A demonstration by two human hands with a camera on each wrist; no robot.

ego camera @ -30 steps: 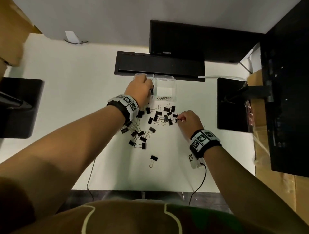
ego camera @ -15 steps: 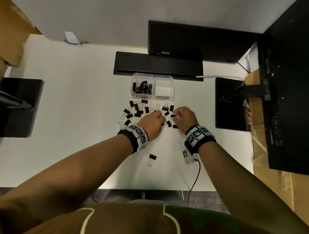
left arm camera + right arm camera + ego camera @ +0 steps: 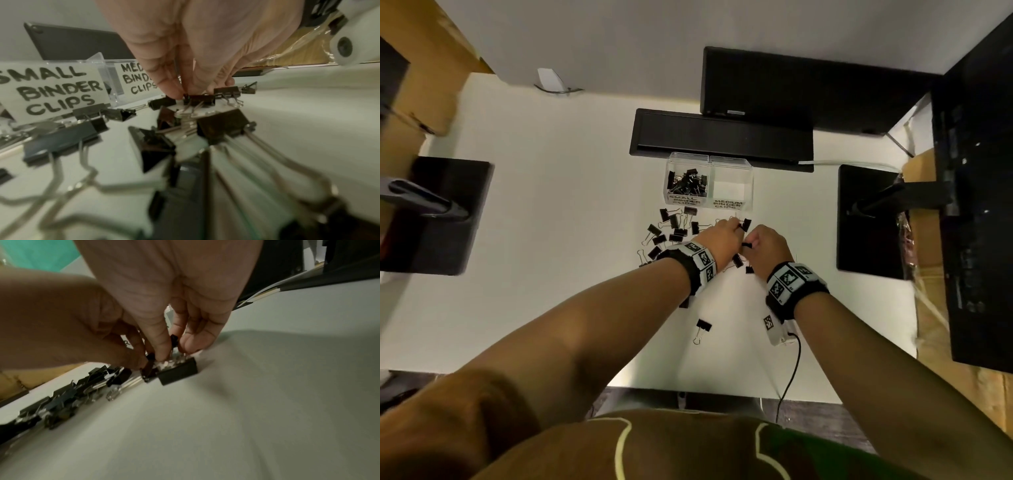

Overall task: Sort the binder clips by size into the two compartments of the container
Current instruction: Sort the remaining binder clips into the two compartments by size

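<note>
A clear two-compartment container (image 3: 749,171) stands at the back of the white table (image 3: 551,240). Its left compartment, labelled SMALL BINDER CLIPS (image 3: 55,87), holds several small black clips (image 3: 686,183); the right one, labelled MEDIUM (image 3: 730,188), looks empty. Black binder clips (image 3: 673,228) lie scattered in front of it, and one clip (image 3: 702,329) lies alone nearer me. My left hand (image 3: 736,228) is down in the pile, fingertips (image 3: 174,93) pinching a small clip (image 3: 200,99). My right hand (image 3: 748,245), close beside it, pinches a small clip (image 3: 173,340) above a larger clip (image 3: 177,373).
A long black bar (image 3: 722,140) lies just behind the container. Black stand bases sit at the left (image 3: 438,216) and right (image 3: 869,219). A cable (image 3: 792,366) hangs from my right wrist over the front edge. Cardboard (image 3: 928,308) borders the table's right side.
My left hand came back from the small-clips compartment to the pile. My right hand shifted left, so both hands now work side by side at the pile's right end.
</note>
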